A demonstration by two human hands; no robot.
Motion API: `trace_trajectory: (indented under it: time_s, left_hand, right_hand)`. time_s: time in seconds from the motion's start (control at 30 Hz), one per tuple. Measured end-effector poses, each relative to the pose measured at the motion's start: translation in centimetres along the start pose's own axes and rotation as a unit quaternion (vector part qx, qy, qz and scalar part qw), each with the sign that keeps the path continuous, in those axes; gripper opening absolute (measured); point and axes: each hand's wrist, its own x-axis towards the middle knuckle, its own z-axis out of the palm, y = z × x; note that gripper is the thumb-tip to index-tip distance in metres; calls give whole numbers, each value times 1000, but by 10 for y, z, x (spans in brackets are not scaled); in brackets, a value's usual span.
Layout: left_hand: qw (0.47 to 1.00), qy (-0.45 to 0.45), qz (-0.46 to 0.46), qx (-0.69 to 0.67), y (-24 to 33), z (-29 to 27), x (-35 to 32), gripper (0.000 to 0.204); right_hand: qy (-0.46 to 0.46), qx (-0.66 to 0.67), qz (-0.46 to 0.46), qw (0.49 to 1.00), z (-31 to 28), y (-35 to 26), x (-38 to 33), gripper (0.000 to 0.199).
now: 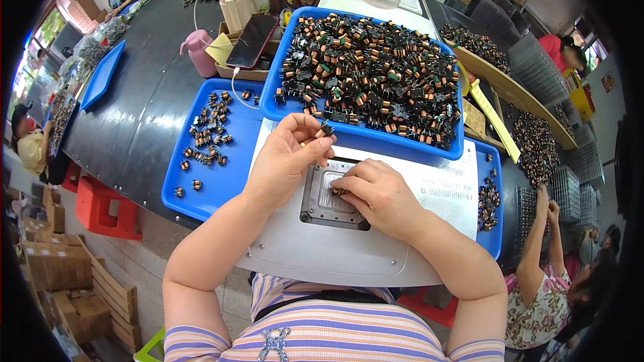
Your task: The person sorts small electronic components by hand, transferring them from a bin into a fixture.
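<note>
Between the thumb and fingers of my left hand point(288, 151) is a small copper-wound coil point(325, 130) with a black base, raised just in front of the big blue tray. My right hand point(381, 196) rests over a square metal plate point(322, 212) set into a silver machine top point(349, 258). Its fingers pinch another small coil point(341, 192), mostly covered by the fingertips. The big blue tray point(429, 145), heaped with many such coils point(369, 67), stands beyond both hands.
A blue tray point(180, 194) with scattered coils lies at left, another point(491, 238) at right. Behind stand a phone point(252, 41), a pink bottle point(199, 53) and a beige flask point(235, 3). A yellow strip point(495, 121) leans at right. Co-workers point(547, 248) sit around the dark table point(151, 114).
</note>
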Motion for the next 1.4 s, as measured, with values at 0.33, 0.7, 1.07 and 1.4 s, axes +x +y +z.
trace_trajectory:
  time_s: [0.33, 0.7, 1.07, 1.4]
  left_hand:
    - [1000, -1, -12, 16, 3, 4, 0, 19]
    - [836, -120, 117, 522, 3, 14, -10, 12]
    - [624, -233, 271, 695, 9, 22, -5, 11]
    - [592, -273, 274, 707, 7, 21, -11, 13]
  right_hand:
    - [-4, 46, 42, 998, -8, 1, 3, 16]
    - [61, -284, 141, 946, -47, 55, 41, 26]
    - [143, 370, 314, 863, -60, 30, 29, 24]
    - [55, 428, 308, 848, -48, 17, 9, 15]
